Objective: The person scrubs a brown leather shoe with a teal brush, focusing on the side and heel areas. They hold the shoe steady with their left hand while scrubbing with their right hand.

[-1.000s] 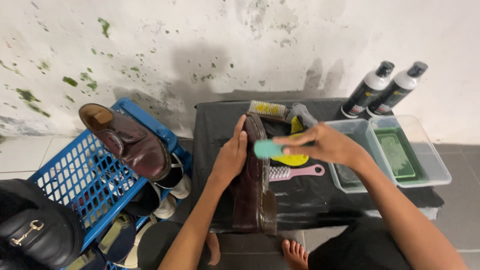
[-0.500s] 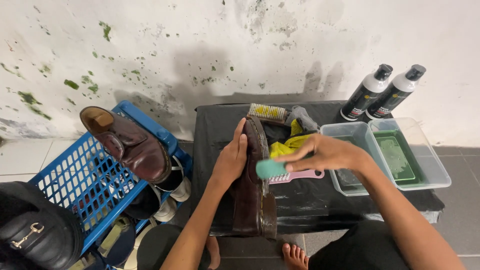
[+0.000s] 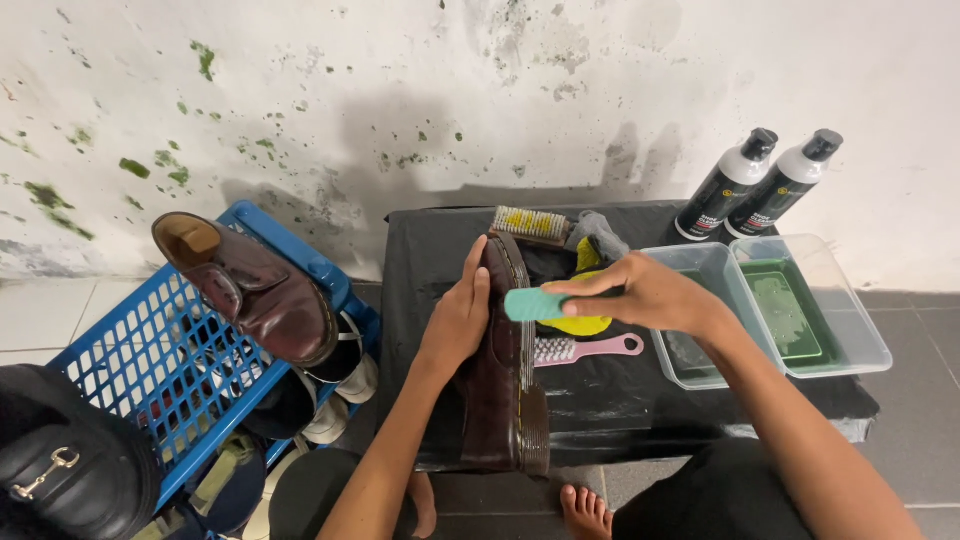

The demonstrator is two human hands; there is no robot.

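Observation:
A dark brown leather shoe (image 3: 497, 385) lies on its side on a low table under a black cover (image 3: 620, 395), its ridged sole facing right. My left hand (image 3: 459, 318) presses flat on the shoe's upper and steadies it. My right hand (image 3: 640, 294) grips a teal brush (image 3: 534, 303) and holds it against the sole edge near the toe. A pink brush (image 3: 583, 348) with white bristles lies just below my right hand. A yellow cloth (image 3: 585, 322) sits partly hidden under that hand.
A blue plastic crate (image 3: 160, 360) at left holds a second brown shoe (image 3: 252, 287) and other footwear. A black bag (image 3: 70, 460) sits at bottom left. Two clear tubs (image 3: 770, 310), two black-and-white bottles (image 3: 757, 185) and a wooden brush (image 3: 532, 225) stand at the table's back and right. My bare foot (image 3: 588, 510) is below the table.
My right hand with the teal brush slid down the sole edge and has come back up toward the toe. The left hand and the shoe stayed put.

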